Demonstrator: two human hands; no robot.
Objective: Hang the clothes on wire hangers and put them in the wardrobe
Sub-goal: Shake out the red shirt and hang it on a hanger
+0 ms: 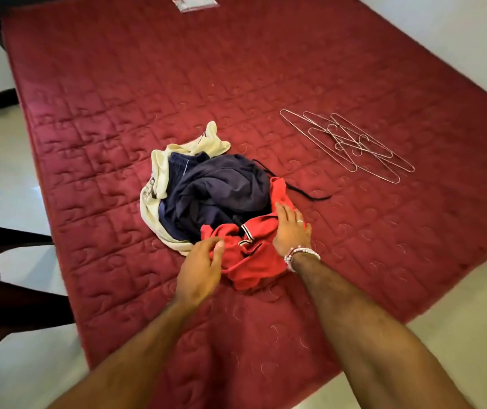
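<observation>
Left hand pinches the crumpled red collared shirt, right hand flat on it; lifting may drag tangled navy cloth.

no legible txt, mattress label blurred
</observation>
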